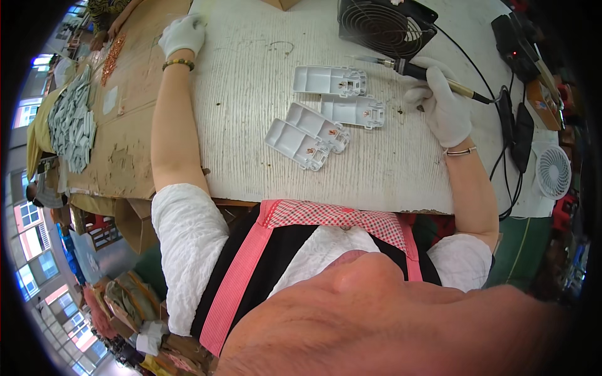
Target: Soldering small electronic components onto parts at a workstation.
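My right hand (446, 109), in a white glove, is closed around a soldering iron (414, 70). Its metal tip points left, over the table just below a black fan. My left hand (183, 36), also gloved, lies at the far left of the white table (241, 131) with its fingers curled in; whatever they may hold cannot be made out. Between the hands lie several pale grey plastic housings (313, 80), loosely grouped and overlapping in part. Small copper-coloured parts (344, 84) sit in their right ends. Neither hand touches the housings.
The black fan (385, 28) stands at the back. A black box with a red light (511, 50), dark cables (501, 166) and a small white fan (553, 172) are at right. On the left cardboard (125, 141) lie grey plastic pieces (72, 122) and copper bits (113, 59), near another person's hand (115, 28).
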Demonstrator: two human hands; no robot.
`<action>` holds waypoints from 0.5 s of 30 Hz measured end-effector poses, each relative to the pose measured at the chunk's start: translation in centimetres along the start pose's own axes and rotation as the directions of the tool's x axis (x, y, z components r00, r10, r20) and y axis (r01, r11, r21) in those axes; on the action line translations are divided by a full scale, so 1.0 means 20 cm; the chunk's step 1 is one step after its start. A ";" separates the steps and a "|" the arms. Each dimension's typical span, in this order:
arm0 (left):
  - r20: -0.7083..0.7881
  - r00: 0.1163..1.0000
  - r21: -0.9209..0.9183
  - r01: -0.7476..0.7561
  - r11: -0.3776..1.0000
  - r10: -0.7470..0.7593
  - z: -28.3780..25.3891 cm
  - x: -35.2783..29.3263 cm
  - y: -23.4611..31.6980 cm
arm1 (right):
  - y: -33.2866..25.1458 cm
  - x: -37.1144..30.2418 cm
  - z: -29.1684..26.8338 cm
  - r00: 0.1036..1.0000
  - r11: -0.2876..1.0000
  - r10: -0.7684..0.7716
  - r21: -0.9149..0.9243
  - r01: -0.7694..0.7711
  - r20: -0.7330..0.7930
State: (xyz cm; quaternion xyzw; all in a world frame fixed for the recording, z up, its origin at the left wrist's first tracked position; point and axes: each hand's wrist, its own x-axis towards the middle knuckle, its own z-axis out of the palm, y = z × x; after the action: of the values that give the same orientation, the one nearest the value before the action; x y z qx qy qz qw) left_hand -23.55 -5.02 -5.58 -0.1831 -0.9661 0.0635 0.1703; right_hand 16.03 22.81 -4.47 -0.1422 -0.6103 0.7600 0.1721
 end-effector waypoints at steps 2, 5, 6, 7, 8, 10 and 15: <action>-0.022 0.984 -0.078 -0.177 0.981 0.176 -0.10 -0.06 0.11 | -0.01 0.00 0.00 1.000 1.000 -0.001 -0.004 0.001 -0.008; -0.043 0.935 -0.190 -0.353 0.916 0.352 -0.15 -0.13 0.19 | -0.01 0.00 0.01 1.000 1.000 0.000 -0.007 0.000 0.006; -0.036 0.895 -0.276 -0.437 0.856 0.445 -0.20 -0.18 0.22 | -0.01 0.00 0.02 1.000 1.000 -0.001 -0.008 0.001 0.018; -0.064 0.846 -0.390 -0.509 0.767 0.529 -0.23 -0.22 0.25 | 0.00 0.01 0.01 1.000 1.000 0.001 -0.005 -0.001 0.021; -0.103 0.791 -0.494 -0.567 0.659 0.603 -0.27 -0.27 0.29 | 0.00 0.01 0.01 0.999 1.000 -0.003 0.002 0.003 0.033; -0.073 0.723 -0.680 -0.540 0.496 0.687 -0.34 -0.35 0.42 | 0.00 0.00 -0.01 1.000 1.000 -0.009 -0.006 0.009 0.017; -0.240 0.610 -0.511 -0.741 0.436 0.755 -0.37 -0.42 0.45 | 0.00 0.00 0.01 1.000 1.000 -0.007 0.002 0.007 -0.016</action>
State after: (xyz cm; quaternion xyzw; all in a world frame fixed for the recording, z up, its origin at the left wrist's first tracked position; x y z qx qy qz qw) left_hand -10.57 0.58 -2.92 -0.6311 -0.7585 -0.1542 0.0506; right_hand 15.90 22.59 -4.49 -0.1462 -0.6087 0.7589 0.1797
